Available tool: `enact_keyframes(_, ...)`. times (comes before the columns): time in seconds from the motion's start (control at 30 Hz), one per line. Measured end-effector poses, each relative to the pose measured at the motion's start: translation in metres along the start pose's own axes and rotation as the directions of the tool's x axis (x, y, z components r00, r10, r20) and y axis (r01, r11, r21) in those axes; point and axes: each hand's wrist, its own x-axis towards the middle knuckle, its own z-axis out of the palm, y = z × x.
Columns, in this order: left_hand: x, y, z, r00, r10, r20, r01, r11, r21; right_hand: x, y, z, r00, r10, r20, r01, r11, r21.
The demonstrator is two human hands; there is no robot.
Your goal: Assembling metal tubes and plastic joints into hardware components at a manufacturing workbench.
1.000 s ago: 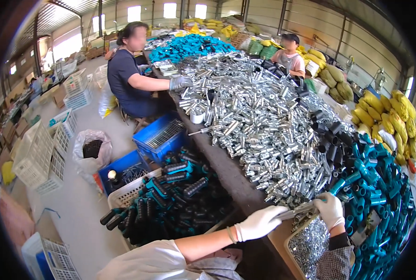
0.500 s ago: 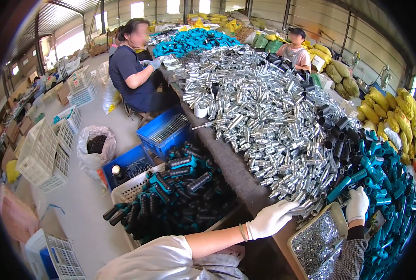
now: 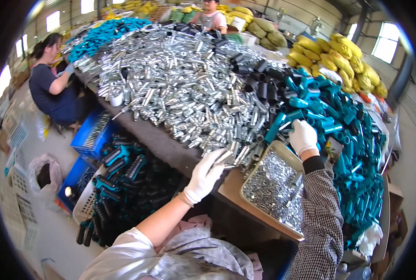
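Note:
My left hand (image 3: 202,179), in a white glove, is at the near edge of a heap of silver metal sleeves (image 3: 184,88). Its thumb and fingers close around one shiny metal sleeve (image 3: 224,157). My right hand (image 3: 304,138), also gloved, is over the far right corner of a tray of small metal parts (image 3: 278,189), beside the teal tubes (image 3: 343,140). Its fingers are curled in, and what they hold, if anything, is hidden. A long teal tube (image 3: 275,128) lies just left of that hand.
Black tubes (image 3: 264,84) lie between the silver and teal heaps. Below the table's left edge stand a crate of black-and-teal handles (image 3: 119,186) and a blue bin (image 3: 88,142). One person (image 3: 53,88) sits at left; another (image 3: 210,18) is behind the heap. Yellow sacks (image 3: 334,56) are stacked beyond.
The view has swung to the right. My left hand, stretched out over the sleeves before, now has its fingers closed on one. My right hand stays beside the teal tubes, its fingers more curled.

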Motion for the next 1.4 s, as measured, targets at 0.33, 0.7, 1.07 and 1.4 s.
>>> enact_keyframes(0.33,-0.004,0.011,0.001,0.998,-0.063,0.026,0.063,0.998,-0.021,-0.029,-0.005,-0.06,0.993,0.111,0.051,-0.121,0.954,0.274)
enact_keyframes(0.7,-0.001,0.005,0.003,0.997,0.083,0.012,-0.083,0.994,0.077,-0.015,0.016,-0.027,0.981,-0.119,0.156,0.09,0.979,0.182)
enact_keyframes(1.07,0.0,0.007,0.0,0.997,0.057,0.056,-0.058,0.998,0.014,0.001,0.002,-0.021,0.868,-0.473,0.149,0.485,0.749,-0.451)
enact_keyframes(1.4,-0.018,0.073,-0.002,0.937,0.061,0.345,-0.152,0.957,0.246,-0.137,-0.077,-0.118,0.907,-0.421,-0.027,0.364,0.747,0.556)
